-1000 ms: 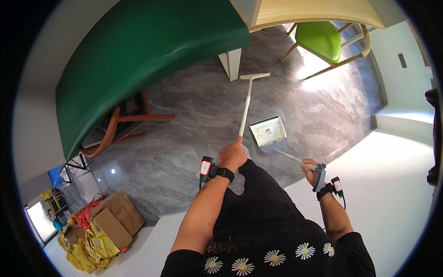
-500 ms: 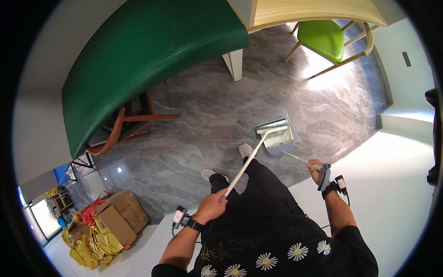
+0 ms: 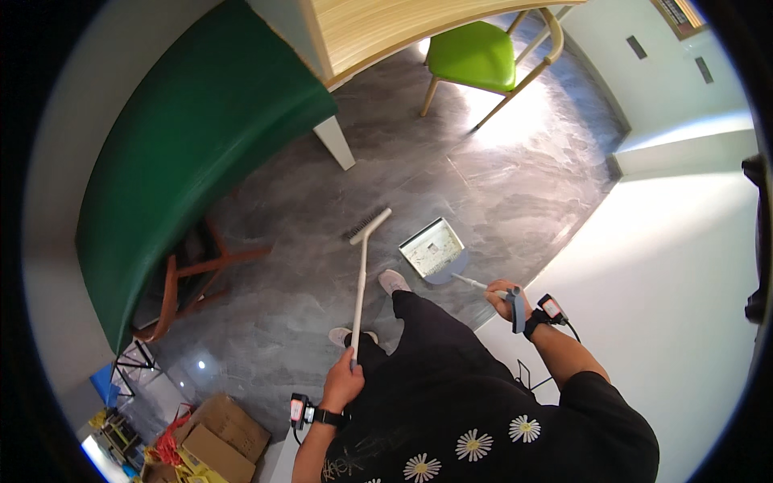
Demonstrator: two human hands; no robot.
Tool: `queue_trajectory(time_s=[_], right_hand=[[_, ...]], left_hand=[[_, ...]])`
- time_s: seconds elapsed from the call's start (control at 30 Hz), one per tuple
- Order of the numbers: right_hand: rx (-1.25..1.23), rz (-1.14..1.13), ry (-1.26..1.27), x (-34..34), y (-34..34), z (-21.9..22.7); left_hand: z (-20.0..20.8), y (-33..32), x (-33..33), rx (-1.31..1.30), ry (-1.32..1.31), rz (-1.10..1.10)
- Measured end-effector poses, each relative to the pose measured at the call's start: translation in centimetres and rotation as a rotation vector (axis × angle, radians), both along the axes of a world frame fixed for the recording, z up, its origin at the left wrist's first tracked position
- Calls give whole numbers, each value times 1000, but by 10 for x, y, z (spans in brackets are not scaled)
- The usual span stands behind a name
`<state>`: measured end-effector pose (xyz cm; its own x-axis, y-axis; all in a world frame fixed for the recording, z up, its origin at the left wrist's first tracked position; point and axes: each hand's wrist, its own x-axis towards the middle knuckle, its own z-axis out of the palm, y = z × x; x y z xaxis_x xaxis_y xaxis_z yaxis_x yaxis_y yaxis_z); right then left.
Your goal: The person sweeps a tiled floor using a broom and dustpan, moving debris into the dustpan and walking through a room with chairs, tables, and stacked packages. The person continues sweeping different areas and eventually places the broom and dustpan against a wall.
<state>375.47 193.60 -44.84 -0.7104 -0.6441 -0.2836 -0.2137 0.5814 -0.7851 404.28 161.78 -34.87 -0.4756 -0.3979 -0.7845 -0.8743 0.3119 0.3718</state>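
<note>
My left hand [image 3: 345, 380] is closed round the lower end of the pale handle of a broom [image 3: 361, 290]. The broom's head, with dark bristles, lies to the left of the dustpan, apart from it, over the grey floor. My right hand [image 3: 507, 299] grips the long handle of a white and grey dustpan [image 3: 433, 251], whose open edge faces away from me. Small bits of debris show inside the pan. A grey piece at the handle's top sticks out beside my right wrist.
A green-topped table [image 3: 201, 121] with a white leg spans the left, over a brown wooden chair [image 3: 189, 278]. Ahead stand a wooden counter [image 3: 403, 28] and a green-seated chair [image 3: 475, 58]. Cardboard boxes [image 3: 221, 443] sit at lower left; a white wall [image 3: 644, 266] runs along the right.
The broom head has come off the dustpan and swung left to the floor. The dustpan is turned and shifted left in view. My view has moved to the right.
</note>
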Motion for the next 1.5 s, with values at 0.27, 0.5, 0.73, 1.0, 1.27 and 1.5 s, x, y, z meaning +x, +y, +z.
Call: queue_trajectory(time_s=[0.27, 0.5, 0.73, 1.0, 1.27, 1.5], right_hand=[[45, 80, -11, -10, -3, -6], [29, 135, 34, -11, 8, 5], [55, 270, 91, 14, -31, -7], [21, 216, 111, 86, -65, 30], [-62, 345, 47, 162, -124, 50], [-59, 455, 13, 278, -213, 82]], left_hand=[[35, 10, 17, 228, 81, 230], [46, 7, 11, 108, 0, 341], [24, 11, 54, -15, -64, 192], [70, 29, 169, 92, 145, 338], [98, 28, 296, 88, 76, 690], [135, 4, 429, 191, 75, 1225]])
